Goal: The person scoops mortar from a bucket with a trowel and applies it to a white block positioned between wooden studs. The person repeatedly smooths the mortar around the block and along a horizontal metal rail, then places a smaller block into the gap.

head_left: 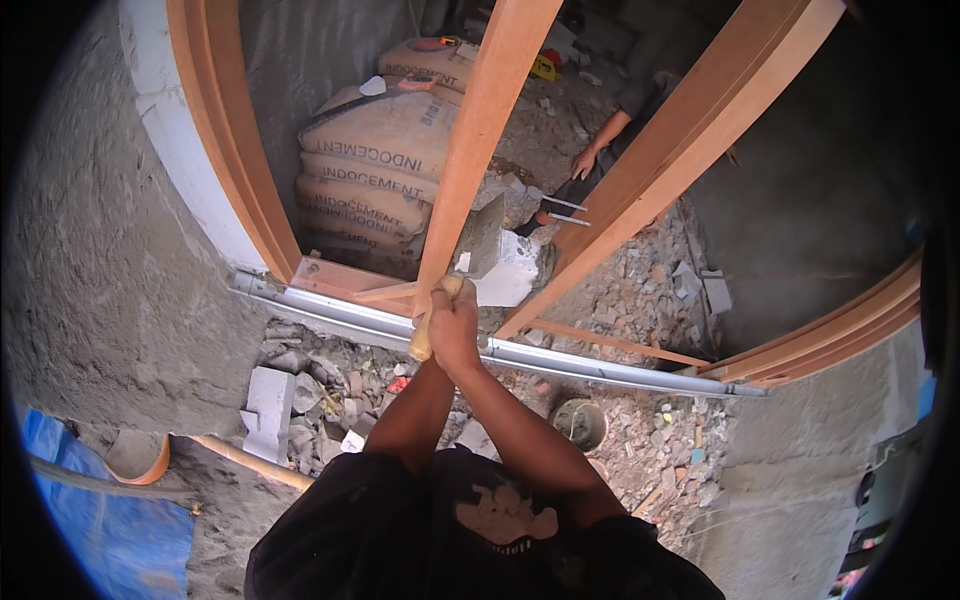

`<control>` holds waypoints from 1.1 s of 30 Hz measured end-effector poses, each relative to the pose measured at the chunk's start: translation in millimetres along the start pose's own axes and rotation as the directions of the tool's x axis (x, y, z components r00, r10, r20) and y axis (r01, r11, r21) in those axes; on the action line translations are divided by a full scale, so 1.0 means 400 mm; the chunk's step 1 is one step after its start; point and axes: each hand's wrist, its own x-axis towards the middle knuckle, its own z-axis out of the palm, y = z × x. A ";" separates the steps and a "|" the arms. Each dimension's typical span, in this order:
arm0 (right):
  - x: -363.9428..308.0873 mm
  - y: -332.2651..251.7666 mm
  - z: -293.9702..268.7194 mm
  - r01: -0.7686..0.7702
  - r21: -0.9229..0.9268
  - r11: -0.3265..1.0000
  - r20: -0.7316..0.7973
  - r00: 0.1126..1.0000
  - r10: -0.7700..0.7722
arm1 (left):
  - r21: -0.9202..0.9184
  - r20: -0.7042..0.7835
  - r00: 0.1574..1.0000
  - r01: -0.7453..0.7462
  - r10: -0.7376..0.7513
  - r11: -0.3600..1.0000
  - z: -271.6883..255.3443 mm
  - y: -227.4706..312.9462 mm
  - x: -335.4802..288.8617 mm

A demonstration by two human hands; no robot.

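A person's dark shirt [400,530] with a pale picture on it is closest, at the bottom of the frame. Both arms reach up to the middle, where a short, yellow-brown stick [421,338] leans just in front of a wooden post [480,140]. The right hand [456,325] is curled tight around the stick. The left hand [436,355] is mostly hidden beside it, so I can't tell how its fingers are bent. A shiny metal strip [600,373] runs from side to side by the foot of the post. Right of the hands is a white block [508,275], and another slanting post [680,170] goes to the upper right. Big brown bags [380,135] are piled at the upper left. Near the top, right of the middle, another person's hand [583,163] hangs down. Broken stones [640,440] cover the ground, with a round bucket [580,425] among them. A blue sheet [110,520] lies at the lower left.
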 end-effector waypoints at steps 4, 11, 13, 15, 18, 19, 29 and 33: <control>0.002 0.021 -0.006 0.060 -0.012 0.998 -0.009 0.998 -0.060 | 0.006 -0.005 1.000 -0.001 0.001 1.000 0.000 -0.003 0.004; 0.004 0.019 -0.013 -0.008 -0.007 1.000 0.017 1.000 0.008 | 0.023 -0.006 1.000 0.003 -0.003 1.000 0.005 -0.011 -0.002; 0.014 0.055 -0.008 -0.013 -0.021 1.000 0.035 0.999 0.013 | 0.029 -0.001 1.000 0.003 -0.002 1.000 0.008 -0.015 0.004; -0.022 0.007 -0.015 -0.066 0.082 0.994 0.056 0.997 0.062 | 0.034 -0.011 1.000 -0.001 0.002 0.999 0.000 -0.013 0.010; -0.081 -0.141 -0.069 -0.172 0.358 0.918 0.071 0.985 0.157 | 0.025 -0.010 1.000 -0.012 0.012 1.000 0.001 -0.016 0.020; -0.092 -0.161 -0.090 -0.205 0.456 0.866 0.070 0.978 0.194 | 0.019 -0.004 1.000 -0.005 0.006 1.000 0.008 -0.020 0.021; 0.027 -0.068 -0.019 -0.198 0.433 0.879 0.010 0.977 0.214 | 0.072 -0.003 1.000 -0.011 0.011 0.997 0.006 -0.012 0.031; -0.007 -0.132 -0.005 -0.161 0.471 0.867 0.018 0.985 0.173 | 0.080 -0.015 1.000 -0.022 0.023 0.997 -0.005 -0.008 0.032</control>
